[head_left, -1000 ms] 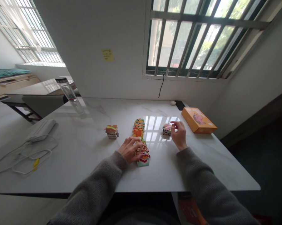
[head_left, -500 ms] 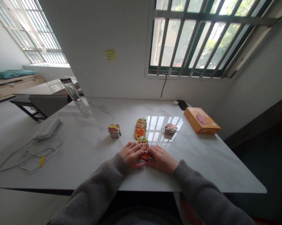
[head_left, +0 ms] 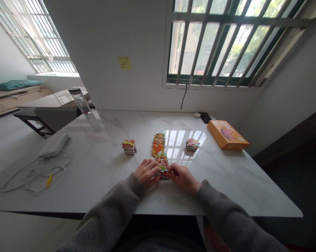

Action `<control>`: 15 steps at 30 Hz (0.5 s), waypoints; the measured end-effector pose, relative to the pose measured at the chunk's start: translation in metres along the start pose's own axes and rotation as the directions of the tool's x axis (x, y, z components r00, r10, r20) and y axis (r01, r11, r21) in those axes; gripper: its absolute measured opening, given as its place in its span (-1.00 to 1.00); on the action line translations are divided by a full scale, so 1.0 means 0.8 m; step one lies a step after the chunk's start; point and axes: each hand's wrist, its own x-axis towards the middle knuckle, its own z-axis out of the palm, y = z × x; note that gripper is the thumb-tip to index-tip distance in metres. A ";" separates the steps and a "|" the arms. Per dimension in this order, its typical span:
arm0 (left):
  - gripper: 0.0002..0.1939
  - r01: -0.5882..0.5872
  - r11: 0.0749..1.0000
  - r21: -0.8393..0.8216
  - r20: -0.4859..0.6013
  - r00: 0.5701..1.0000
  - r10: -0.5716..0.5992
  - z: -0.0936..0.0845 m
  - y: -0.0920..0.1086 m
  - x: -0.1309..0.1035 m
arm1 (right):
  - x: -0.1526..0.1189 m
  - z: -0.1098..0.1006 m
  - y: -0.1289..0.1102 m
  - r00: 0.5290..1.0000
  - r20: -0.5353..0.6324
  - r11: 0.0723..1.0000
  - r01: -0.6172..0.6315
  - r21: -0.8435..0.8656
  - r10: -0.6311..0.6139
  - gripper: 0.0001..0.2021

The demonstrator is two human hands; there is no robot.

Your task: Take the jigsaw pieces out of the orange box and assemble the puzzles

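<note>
A row of overlapping colourful puzzle pieces (head_left: 158, 144) runs down the middle of the white table toward me. At its near end, my left hand (head_left: 148, 173) closes its fingers on the left side of the pieces. My right hand (head_left: 183, 177) pinches the right side of the same near pieces, which its fingertips partly cover. One stack of puzzle pieces (head_left: 129, 147) stands to the left of the row, and another stack (head_left: 192, 145) stands to the right.
An orange box (head_left: 227, 135) lies at the right, with a black phone (head_left: 205, 117) and a small white object (head_left: 197, 115) behind it. At the left are a glass bottle (head_left: 81, 101), a white pouch (head_left: 54, 145) and a looped white cable (head_left: 33, 189).
The nearest pieces between my hands have shifted, and a green-edged part now shows where red showed before. My right fingers have risen and bent slightly more.
</note>
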 end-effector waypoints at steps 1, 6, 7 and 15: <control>-0.83 0.007 1.000 -0.012 -0.030 1.000 -0.007 -0.001 0.002 0.001 | 0.001 0.001 0.001 0.999 -0.025 0.997 -0.045 0.057 0.047 -0.86; -0.48 -0.029 0.999 -0.035 -0.088 0.996 0.026 -0.003 0.002 0.003 | 0.008 0.003 0.000 0.984 -0.072 0.939 -0.132 0.318 0.162 -0.76; -0.52 -0.037 0.999 -0.029 -0.101 0.994 0.034 -0.002 0.000 0.003 | 0.010 0.002 -0.001 0.983 -0.074 0.930 -0.132 0.343 0.167 -0.75; -0.56 0.064 0.988 -0.138 -0.115 0.990 -0.080 -0.001 0.003 0.006 | 0.015 0.002 -0.001 0.962 -0.186 0.929 -0.126 0.348 0.200 -0.72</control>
